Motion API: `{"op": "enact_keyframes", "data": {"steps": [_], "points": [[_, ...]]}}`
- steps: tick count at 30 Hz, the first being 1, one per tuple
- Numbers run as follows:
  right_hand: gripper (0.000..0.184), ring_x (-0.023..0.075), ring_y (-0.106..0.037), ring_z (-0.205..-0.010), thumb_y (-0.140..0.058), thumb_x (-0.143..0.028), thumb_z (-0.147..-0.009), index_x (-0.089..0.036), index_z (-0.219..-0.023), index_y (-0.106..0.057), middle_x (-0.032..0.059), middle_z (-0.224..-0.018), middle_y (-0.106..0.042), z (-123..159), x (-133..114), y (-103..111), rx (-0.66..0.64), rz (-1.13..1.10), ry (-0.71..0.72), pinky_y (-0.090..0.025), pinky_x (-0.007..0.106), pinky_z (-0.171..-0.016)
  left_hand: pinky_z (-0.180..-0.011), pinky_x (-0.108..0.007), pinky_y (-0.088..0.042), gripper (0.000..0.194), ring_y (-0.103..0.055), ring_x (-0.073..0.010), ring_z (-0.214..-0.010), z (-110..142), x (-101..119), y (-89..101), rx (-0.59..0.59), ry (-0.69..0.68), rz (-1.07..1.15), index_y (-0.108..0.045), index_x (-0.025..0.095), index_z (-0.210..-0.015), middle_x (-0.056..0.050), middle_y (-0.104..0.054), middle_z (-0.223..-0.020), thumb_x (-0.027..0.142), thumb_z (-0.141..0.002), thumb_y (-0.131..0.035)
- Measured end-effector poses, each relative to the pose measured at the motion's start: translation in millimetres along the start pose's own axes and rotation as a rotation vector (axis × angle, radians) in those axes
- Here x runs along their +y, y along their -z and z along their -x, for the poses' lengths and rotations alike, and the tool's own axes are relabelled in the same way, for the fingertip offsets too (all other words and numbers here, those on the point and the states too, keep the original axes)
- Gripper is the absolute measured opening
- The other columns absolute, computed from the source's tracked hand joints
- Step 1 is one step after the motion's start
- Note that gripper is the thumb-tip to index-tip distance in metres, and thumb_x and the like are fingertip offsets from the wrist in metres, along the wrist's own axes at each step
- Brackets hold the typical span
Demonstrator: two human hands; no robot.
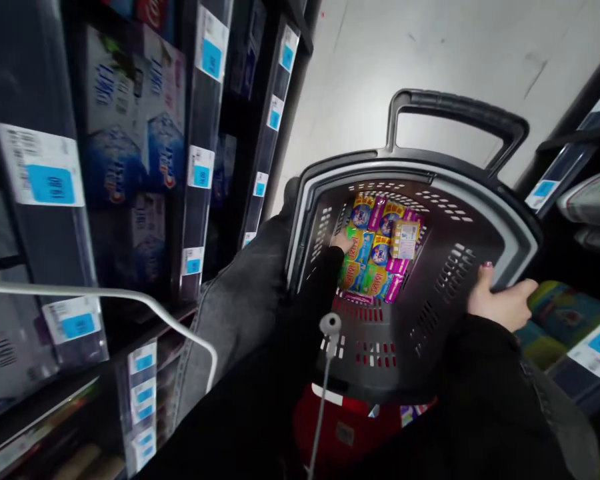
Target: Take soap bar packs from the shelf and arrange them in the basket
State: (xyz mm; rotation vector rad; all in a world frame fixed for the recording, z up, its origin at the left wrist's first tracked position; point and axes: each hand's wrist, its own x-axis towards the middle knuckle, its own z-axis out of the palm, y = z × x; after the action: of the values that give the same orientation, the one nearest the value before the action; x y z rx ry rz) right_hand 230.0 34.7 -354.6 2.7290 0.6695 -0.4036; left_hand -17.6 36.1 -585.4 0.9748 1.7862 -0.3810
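Observation:
A dark grey plastic shopping basket is tilted toward me, its black handle at the far side. Colourful flat packets lie stacked at its bottom. My left hand, in a black sleeve, reaches down inside the basket and touches the packets; only a little of the fingers shows. My right hand grips the basket's right rim, thumb over the edge inside and fingers wrapped outside.
Dark shelving on the left carries blue-and-white boxes and blue price tags. More shelves with goods and tags stand at the right. A pale floor lies ahead. A white cable crosses the lower left. Something red sits below the basket.

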Motion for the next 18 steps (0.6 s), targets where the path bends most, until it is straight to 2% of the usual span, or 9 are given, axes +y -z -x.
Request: {"op": "enact_keyframes", "data": {"steps": [3,8,12,14,16,18], "points": [[0.074,0.0481,-0.059,-0.105,-0.043,-0.064,-0.080,-0.007,-0.127,-0.044,0.0295,-0.108,-0.063,2,-6,2,0.030,0.027,0.036,-0.046,0.057,-0.086,-0.094,-0.029,-0.047,0.042,-0.061,-0.0245,-0.111,0,3,0.9,-0.013,0.000,-0.042,-0.057,0.019,-0.122,-0.011,-0.067,-0.116,0.022,-0.081,-0.062],[0.069,0.0467,-0.058,-0.105,-0.042,-0.063,-0.081,-0.010,-0.126,-0.043,0.0270,-0.109,-0.063,5,-8,0,0.023,0.017,-0.021,-0.045,0.057,-0.087,-0.096,-0.035,-0.046,0.043,-0.058,-0.0319,-0.116,2,18,3.8,-0.006,0.044,-0.093,-0.057,0.008,-0.119,-0.023,-0.062,-0.120,0.027,-0.081,-0.062],[0.065,0.0458,-0.058,-0.105,-0.042,-0.061,-0.082,-0.011,-0.123,-0.043,0.0271,-0.109,-0.062,5,-8,-1,0.054,0.015,-0.039,-0.045,0.056,-0.088,-0.098,-0.036,-0.045,0.059,-0.058,-0.0331,-0.117,9,29,-1.8,0.007,0.087,-0.084,-0.045,0.001,-0.129,-0.027,-0.059,-0.123,0.029,-0.081,-0.063],[0.062,0.0455,-0.059,-0.104,-0.043,-0.060,-0.083,-0.012,-0.122,-0.044,0.0274,-0.108,-0.063,4,-9,-2,0.074,0.014,-0.027,-0.045,0.055,-0.088,-0.102,-0.038,-0.042,0.077,-0.051,-0.0348,-0.124,18,39,-11.5,0.032,0.117,-0.080,-0.030,-0.002,-0.139,-0.031,-0.046,-0.136,0.032,-0.079,-0.064],[0.061,0.0447,-0.060,-0.103,-0.043,-0.060,-0.083,-0.012,-0.121,-0.044,0.0272,-0.106,-0.063,4,-9,-2,0.071,0.012,-0.014,-0.046,0.054,-0.087,-0.109,-0.043,-0.035,0.097,-0.034,-0.0394,-0.137,34,57,-25.6,0.068,0.140,-0.081,-0.015,-0.004,-0.145,-0.034,-0.024,-0.149,0.039,-0.076,-0.067],[0.061,0.0434,-0.061,-0.101,-0.042,-0.060,-0.084,-0.011,-0.121,-0.043,0.0269,-0.104,-0.063,5,-8,-3,0.060,0.013,-0.011,-0.046,0.053,-0.085,-0.115,-0.050,-0.024,0.104,-0.015,-0.0424,-0.144,53,82,-41.8,0.109,0.094,-0.061,-0.007,-0.002,-0.148,-0.032,-0.006,-0.155,0.043,-0.076,-0.067]]}}
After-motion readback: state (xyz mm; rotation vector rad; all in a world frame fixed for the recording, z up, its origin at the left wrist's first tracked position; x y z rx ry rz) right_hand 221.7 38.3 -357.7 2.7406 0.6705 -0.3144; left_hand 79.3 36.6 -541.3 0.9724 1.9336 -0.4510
